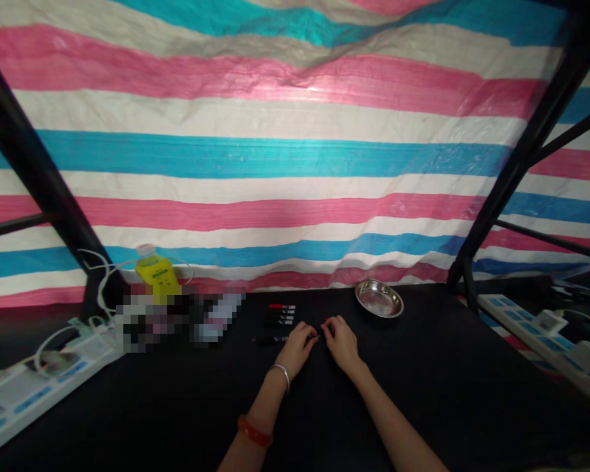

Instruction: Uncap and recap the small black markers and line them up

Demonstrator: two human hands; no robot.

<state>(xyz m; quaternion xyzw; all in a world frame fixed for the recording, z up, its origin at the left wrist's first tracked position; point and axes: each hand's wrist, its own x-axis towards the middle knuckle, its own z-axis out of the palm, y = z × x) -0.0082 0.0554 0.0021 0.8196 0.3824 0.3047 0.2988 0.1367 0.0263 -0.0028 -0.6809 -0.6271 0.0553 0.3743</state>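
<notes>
Both my hands rest close together on the black table (423, 393). My left hand (297, 346) has its fingers curled round the end of a thin black pen (270, 339) that lies pointing left. My right hand (340, 339) is curled too, its fingertips meeting the left hand's at the pen's end; what it pinches is too small to make out. Just beyond the hands lie a few more pens (281, 314) side by side, one with a red cap. A silver bangle and a red band sit on my left wrist.
A shallow metal dish (379, 298) stands behind my right hand. A yellow bottle (156, 272) and blurred items sit at the back left. White power strips (39, 380) with cables lie at the left, another power strip (545, 334) at the right. Black frame poles and a striped tarp stand behind.
</notes>
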